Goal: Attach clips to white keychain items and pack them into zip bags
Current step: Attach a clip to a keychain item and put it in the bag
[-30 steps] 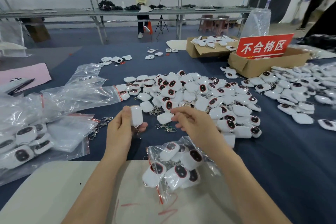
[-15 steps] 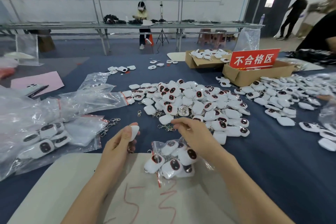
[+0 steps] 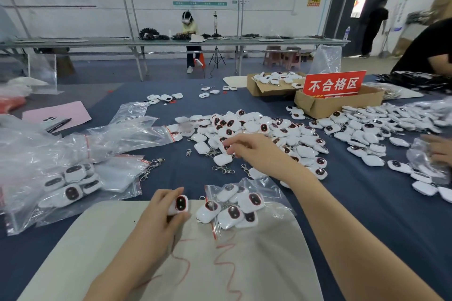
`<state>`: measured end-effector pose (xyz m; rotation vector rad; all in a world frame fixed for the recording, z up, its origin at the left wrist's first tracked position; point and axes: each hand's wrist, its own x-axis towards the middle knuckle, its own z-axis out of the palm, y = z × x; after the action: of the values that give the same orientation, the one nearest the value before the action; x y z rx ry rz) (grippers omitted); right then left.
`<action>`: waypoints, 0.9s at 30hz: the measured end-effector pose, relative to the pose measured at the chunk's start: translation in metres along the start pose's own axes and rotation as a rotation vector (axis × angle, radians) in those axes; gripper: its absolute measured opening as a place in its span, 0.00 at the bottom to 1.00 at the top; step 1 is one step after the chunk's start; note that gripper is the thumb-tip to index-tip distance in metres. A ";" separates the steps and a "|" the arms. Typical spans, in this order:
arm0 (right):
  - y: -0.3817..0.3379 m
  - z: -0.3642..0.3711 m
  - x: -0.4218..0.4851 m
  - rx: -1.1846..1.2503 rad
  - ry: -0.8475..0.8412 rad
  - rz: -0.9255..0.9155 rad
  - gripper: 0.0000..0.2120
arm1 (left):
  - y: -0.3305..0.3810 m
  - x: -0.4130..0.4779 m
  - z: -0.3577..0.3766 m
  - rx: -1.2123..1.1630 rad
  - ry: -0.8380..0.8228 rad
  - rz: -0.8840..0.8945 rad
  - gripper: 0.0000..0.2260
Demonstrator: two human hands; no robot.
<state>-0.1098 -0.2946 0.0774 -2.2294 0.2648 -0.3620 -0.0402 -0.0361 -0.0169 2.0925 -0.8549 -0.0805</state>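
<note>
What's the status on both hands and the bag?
Left hand grips one white keychain item beside the zip bag. Right hand at the pile, grip unclear. Bag part-filled; loose clips lie between, nothing blocking.

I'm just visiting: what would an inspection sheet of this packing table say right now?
Surface: table under dark blue cloth, beige mat at the near edge.
Job's things: pile of white keychain items; loose clips; open zip bag part filled; filled bags at left.
Clutter: pink paper with pen; cardboard boxes, red sign.
Grippers: left hand holds one keychain item; right hand reaches onto the pile, grip unclear.
Cables: nothing seen.
Surroundings: another worker's hand at right; person at far bench.
</note>
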 end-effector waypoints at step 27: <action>-0.006 0.052 0.012 -0.575 -0.581 -0.172 0.14 | 0.018 0.005 -0.010 0.083 -0.186 -0.090 0.14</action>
<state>-0.0801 -0.2572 0.0521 -2.8102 -0.1608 0.3243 -0.0424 -0.0398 0.0034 2.2267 -0.8864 -0.2970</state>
